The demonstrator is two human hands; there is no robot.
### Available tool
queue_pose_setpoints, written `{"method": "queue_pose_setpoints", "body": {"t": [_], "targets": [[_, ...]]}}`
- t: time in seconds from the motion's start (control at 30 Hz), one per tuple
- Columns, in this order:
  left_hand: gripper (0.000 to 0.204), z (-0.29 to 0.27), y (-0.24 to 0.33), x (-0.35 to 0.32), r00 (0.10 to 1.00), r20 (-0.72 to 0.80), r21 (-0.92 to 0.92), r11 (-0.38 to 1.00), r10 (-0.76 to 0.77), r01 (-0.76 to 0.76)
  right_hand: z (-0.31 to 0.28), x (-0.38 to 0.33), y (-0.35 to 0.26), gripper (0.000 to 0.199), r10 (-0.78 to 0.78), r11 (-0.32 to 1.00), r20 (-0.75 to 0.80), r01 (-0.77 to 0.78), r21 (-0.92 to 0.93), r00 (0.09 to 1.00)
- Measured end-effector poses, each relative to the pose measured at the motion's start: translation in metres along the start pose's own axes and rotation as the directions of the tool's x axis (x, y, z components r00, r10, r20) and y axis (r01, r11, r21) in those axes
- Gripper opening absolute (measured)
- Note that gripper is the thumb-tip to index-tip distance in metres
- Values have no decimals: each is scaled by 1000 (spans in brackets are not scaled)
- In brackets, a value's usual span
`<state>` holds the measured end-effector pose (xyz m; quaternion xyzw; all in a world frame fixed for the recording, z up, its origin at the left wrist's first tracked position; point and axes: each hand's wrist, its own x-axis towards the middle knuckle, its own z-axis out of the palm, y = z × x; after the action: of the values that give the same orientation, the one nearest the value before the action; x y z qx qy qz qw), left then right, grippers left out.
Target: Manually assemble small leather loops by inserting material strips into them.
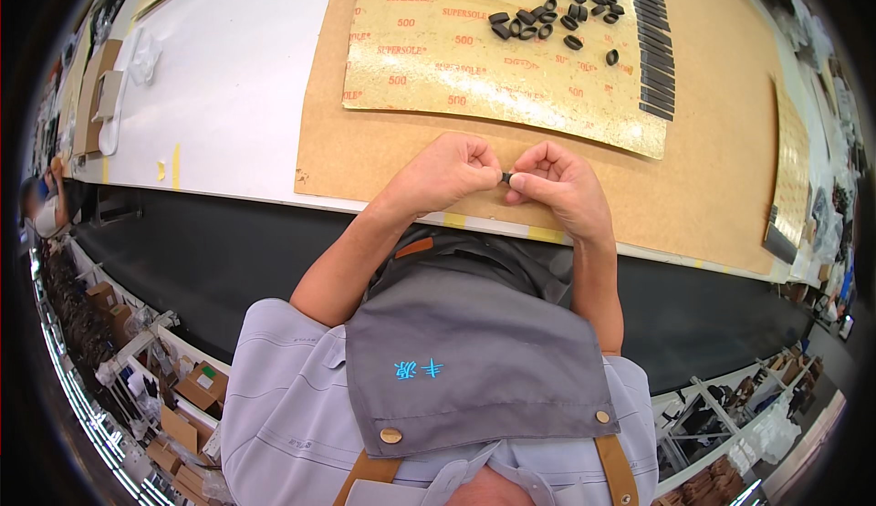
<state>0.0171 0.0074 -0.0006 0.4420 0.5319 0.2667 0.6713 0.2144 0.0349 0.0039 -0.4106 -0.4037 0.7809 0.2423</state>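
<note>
My left hand (pixel 453 174) and my right hand (pixel 568 194) meet above the table's near edge. Between their fingertips they pinch a small black piece (pixel 506 177), mostly covered by the fingers. Its colour matches the small black loops (pixel 573 42) scattered over the glossy yellow sheet (pixel 429 95) beyond my hands. Along that sheet's right edge lies a column of short black strips (pixel 657 68), side by side.
Brown board (pixel 712 196) covers the table under the yellow sheet. White tabletop (pixel 233 77) shows to the left, with a cardboard box (pixel 96 95) at its far side. Another yellow sheet (pixel 790 164) lies at the right. A person (pixel 46 209) is at the far left.
</note>
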Motion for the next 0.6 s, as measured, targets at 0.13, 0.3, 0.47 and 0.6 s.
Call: {"method": "queue_pose_setpoints", "body": {"t": [0.13,0.3,0.47,0.6], "targets": [[13,0,0,0,1000,2,5,1000,-5,5,0,1,-1,14,0,1000,4,0,-3,1000],[13,0,0,-1,1000,5,6,1000,-5,5,-1,2,1,14,6,1000,4,-6,-12,1000],[13,0,-2,0,1000,12,10,1000,-3,3,-1,2,3,14,8,1000,7,-8,-7,1000],[13,0,-4,0,1000,17,7,1000,5,-5,0,2,2,15,13,1000,6,-13,-19,1000]]}}
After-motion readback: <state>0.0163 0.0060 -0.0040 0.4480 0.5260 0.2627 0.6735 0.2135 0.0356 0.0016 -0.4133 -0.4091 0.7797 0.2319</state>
